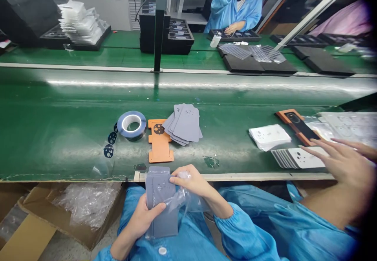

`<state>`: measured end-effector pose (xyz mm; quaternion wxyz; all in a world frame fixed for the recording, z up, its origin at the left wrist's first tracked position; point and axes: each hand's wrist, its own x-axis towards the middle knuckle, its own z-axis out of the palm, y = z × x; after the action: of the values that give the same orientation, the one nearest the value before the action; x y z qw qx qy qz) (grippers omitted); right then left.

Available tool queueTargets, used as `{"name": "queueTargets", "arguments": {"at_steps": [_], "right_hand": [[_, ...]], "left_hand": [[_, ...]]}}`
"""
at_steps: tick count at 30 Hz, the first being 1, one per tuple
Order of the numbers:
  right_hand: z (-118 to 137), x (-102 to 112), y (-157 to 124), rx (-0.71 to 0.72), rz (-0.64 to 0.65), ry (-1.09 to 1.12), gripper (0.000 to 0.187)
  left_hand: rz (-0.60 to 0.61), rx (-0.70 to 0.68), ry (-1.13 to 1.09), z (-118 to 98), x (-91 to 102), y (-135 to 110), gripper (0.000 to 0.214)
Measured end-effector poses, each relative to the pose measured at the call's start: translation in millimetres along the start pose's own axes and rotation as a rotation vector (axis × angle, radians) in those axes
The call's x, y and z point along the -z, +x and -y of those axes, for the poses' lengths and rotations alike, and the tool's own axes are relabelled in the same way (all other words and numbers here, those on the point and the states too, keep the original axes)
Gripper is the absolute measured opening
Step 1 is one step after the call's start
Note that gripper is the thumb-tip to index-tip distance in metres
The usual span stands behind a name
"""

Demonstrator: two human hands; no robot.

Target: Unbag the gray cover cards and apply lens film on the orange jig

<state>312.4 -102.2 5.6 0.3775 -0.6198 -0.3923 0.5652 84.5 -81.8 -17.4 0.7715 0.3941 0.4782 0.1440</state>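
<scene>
- Head camera looked down at a stack of gray phone back covers [161, 210], held low over the lap, just in front of the green belt [59, 107].
- Left hand [140, 218] was closed around that stack, with the thumb across the front.
- Right hand [188, 180] pinched the clear plastic wrap [181, 202] at the top of the stack, fingers shut on it.
- It looked like the wrap was partly off, so this stack was only half unpacked.
- One pile of gray covers [184, 124] lay bare on the belt, spread like a fan. I counted about six, but they overlapped, so I could not be sure.
- Clear wraps [85, 202] lay in one cardboard box [35, 229] on the floor, too crumpled to count.
- One blue tape roll [131, 124] sat on the belt, just beside one orange holder plate [159, 145].
- Two round dark stickers [108, 151] lay near the roll.
- One white stack of cards [269, 136] sat further right.
- Another person's hand [341, 160] lay open and flat over a second row of white cards [297, 158].
- One more orange holder [296, 125] sat behind it.
</scene>
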Motion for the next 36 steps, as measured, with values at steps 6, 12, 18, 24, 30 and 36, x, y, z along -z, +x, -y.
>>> {"name": "queueTargets", "arguments": {"at_steps": [6,12,18,24,30,36], "right_hand": [[44.4,39.0,15.7,0.107,-0.053,-0.092,0.027],[96.8,136.2,65.2,0.157,-0.527,-0.155,0.032],[113.9,178.1,106.3,0.125,-0.667,-0.247,0.037],[109.5,124.0,50.9,0.193,-0.634,-0.372,0.044],[56.6,12.7,-5.8,0.108,-0.095,-0.247,0.026],[8.5,3.7,-9.9,0.108,-0.088,0.109,0.026]], "left_hand": [[-0.027,-0.005,0.004,5.1,2.3,5.1,0.066],[-0.006,-0.044,-0.108,7.3,-2.7,0.9,0.059],[-0.040,-0.065,-0.229,-11.4,-5.7,1.7,0.056],[-0.026,-0.125,-0.254,-25.1,-1.6,14.8,0.052],[0.000,-0.159,-0.269,-32.7,-17.9,18.5,0.055],[0.106,0.002,-0.446,-26.6,-13.8,11.1,0.058]]}}
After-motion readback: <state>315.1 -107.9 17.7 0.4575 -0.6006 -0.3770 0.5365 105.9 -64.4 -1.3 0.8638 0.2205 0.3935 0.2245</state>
